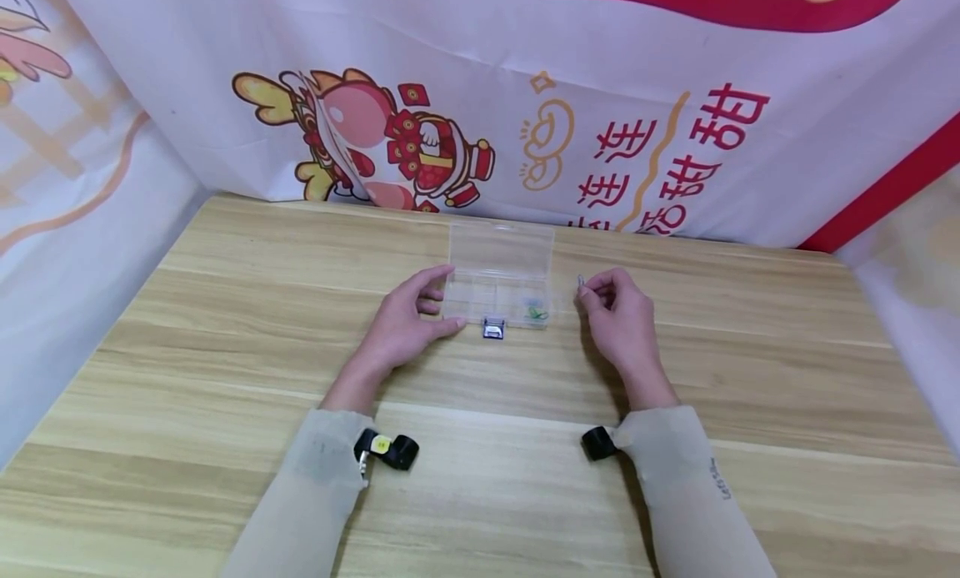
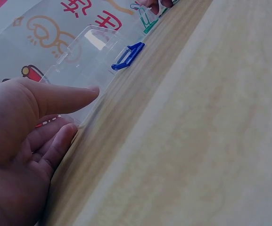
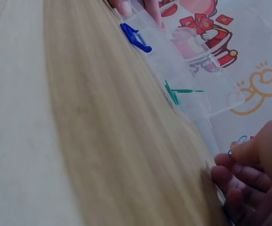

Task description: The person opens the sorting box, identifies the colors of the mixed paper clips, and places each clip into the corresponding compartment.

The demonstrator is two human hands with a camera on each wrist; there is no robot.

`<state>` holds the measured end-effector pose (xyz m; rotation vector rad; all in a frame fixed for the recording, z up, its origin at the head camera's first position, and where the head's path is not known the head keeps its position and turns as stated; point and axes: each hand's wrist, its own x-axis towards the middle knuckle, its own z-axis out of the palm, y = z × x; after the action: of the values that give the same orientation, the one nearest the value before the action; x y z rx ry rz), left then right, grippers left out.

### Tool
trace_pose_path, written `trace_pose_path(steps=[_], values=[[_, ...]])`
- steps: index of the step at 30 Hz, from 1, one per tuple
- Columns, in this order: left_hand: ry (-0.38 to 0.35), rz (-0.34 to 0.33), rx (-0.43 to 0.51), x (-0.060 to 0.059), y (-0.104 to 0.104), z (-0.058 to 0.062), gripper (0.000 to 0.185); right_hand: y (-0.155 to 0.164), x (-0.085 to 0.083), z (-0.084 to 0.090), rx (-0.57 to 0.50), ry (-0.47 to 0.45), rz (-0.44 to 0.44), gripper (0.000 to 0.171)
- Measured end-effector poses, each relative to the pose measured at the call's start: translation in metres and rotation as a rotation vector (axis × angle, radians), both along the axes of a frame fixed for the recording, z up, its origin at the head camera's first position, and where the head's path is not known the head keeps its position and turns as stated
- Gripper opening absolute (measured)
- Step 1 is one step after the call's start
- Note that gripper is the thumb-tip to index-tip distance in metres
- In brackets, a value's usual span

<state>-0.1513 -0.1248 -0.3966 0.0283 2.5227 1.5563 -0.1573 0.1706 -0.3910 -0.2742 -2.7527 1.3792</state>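
A printed banner with a cartoon figure and red characters hung behind and round a wooden table, which filled the lower part of the head view. Both forearms, in pale sleeves, reached in from the near edge, each with a small black device at the wrist.

Near the table's far middle lay a clear plastic box, its lid folded open toward the banner and its tray split into compartments. Green clips sat in the right front compartment; in the right wrist view they showed through the clear wall. A blue latch stuck out from the front edge of the box, resting on the table; both wrist views showed it as blue.

The left hand rested at the box's left end, thumb against the front corner and fingers lying along the side wall, steadying it rather than clasping it; the left wrist view showed the thumb stretched straight to the clear wall.

The right hand was just right of the box, not touching it, fingers curled and pinching a small clip between thumb and forefinger. In the right wrist view that clip looked blue, only its loop showing above the fingertips.
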Motion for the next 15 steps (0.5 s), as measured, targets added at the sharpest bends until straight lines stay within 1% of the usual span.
trace_pose_path(steps=[6, 12, 15], values=[[-0.002, 0.001, -0.005, 0.0001, 0.0001, 0.0003, 0.079, 0.0006, -0.0004, 0.0035, -0.054, 0.004, -0.006, 0.018], [-0.002, 0.002, 0.002, -0.0002, 0.0000, -0.0008, 0.079, 0.0017, -0.0001, 0.0079, -0.173, 0.065, -0.040, 0.018], [-0.002, 0.003, 0.006, -0.0004, -0.0001, -0.0013, 0.079, 0.0024, 0.0000, 0.0096, -0.211, 0.080, -0.052, 0.017]])
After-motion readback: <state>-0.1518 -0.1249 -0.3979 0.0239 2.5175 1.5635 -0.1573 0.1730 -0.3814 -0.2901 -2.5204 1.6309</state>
